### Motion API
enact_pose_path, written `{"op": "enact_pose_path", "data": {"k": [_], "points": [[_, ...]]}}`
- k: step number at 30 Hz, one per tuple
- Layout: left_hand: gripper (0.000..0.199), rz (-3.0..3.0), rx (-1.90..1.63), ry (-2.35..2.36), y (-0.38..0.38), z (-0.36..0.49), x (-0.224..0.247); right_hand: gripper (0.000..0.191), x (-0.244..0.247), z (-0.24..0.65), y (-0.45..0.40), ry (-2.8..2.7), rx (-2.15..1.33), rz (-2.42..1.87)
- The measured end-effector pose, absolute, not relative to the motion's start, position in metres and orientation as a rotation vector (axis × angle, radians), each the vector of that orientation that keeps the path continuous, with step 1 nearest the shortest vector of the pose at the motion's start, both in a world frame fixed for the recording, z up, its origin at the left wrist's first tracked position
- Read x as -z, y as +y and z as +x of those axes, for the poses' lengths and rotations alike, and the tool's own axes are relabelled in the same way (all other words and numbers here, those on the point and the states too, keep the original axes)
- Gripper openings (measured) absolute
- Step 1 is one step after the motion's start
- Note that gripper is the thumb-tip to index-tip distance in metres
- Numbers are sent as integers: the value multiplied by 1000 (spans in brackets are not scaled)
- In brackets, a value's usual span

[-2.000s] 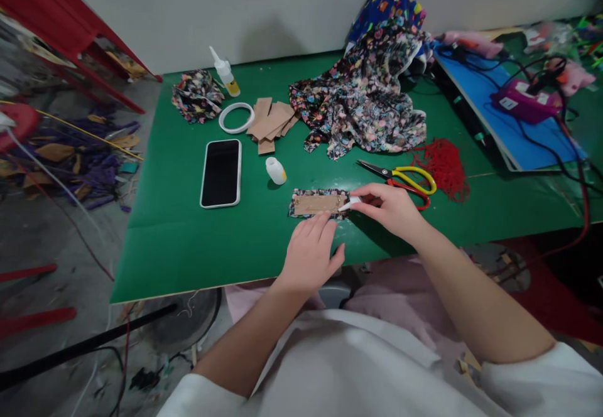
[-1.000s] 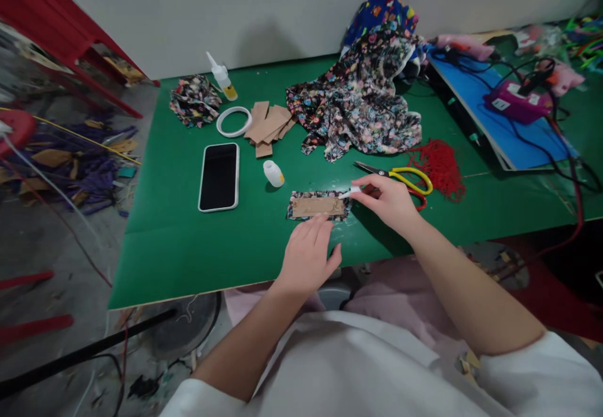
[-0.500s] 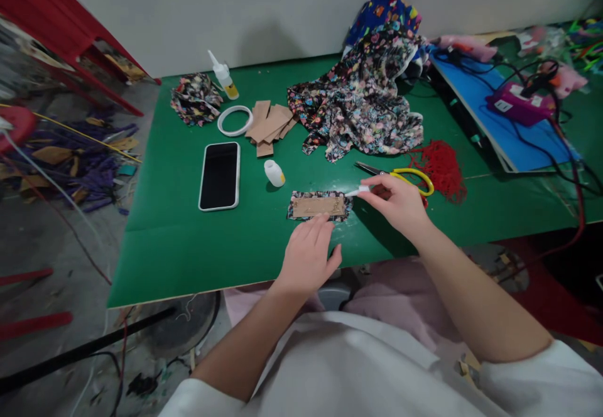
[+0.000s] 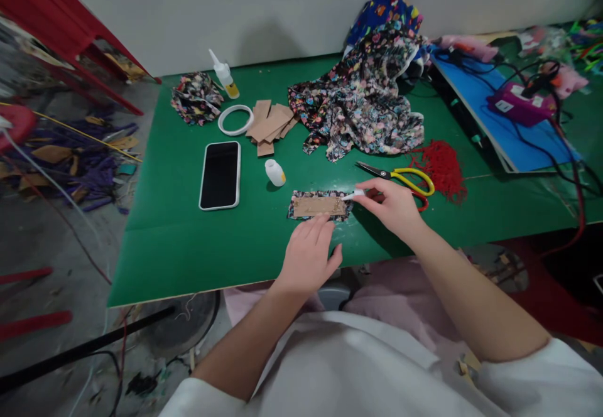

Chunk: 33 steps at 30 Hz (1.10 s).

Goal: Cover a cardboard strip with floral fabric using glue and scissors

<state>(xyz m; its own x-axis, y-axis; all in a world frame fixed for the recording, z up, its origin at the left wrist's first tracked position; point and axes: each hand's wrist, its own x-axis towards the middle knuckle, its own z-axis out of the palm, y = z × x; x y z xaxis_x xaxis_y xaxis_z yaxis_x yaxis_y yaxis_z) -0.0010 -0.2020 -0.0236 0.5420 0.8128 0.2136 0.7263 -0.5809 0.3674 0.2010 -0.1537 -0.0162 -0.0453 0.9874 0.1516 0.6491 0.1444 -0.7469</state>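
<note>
A cardboard strip (image 4: 313, 207) lies on a slightly larger piece of flowered fabric (image 4: 293, 194), with shiny wet-looking spots towards its right end. My left hand (image 4: 308, 250) rests flat at the near edge of the strip, fingertips touching it and thumb apart. Between the fingertips of my right hand (image 4: 391, 206) is a white glue nozzle (image 4: 348, 197), its thin tip pointing left at the fabric's right edge. A small white glue bottle (image 4: 275, 173) without its nozzle stands tilted behind the strip. Scissors (image 4: 398, 175) with yellow and red handles lie just beyond my right hand.
On the green table (image 4: 160, 247) are a phone (image 4: 220, 175), a white ring (image 4: 235, 120), cardboard strips (image 4: 271, 125), another glue bottle (image 4: 225, 78), crumpled flowered cloth (image 4: 367, 109) and red threads (image 4: 440, 169). Pink glue guns (image 4: 466, 48) and cables lie at the right.
My right hand has shifted slightly left with the nozzle, whose tip now reaches over the fabric's right edge. My left hand stays in place.
</note>
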Motion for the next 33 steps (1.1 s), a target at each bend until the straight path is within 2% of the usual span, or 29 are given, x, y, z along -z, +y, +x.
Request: {"op": "enact_pose_path", "data": {"k": [4, 9, 33], "points": [[31, 2547, -541, 1289, -202, -2, 24, 23, 18, 197, -158, -1796, -676, -1515], [30, 2550, -540, 1295, -202, -2, 25, 21, 21, 195, -160, -1750, -516, -1567], [29, 2536, -562, 1297, -202, -1, 22, 20, 24, 192, -153, -1801, -514, -1542]]}}
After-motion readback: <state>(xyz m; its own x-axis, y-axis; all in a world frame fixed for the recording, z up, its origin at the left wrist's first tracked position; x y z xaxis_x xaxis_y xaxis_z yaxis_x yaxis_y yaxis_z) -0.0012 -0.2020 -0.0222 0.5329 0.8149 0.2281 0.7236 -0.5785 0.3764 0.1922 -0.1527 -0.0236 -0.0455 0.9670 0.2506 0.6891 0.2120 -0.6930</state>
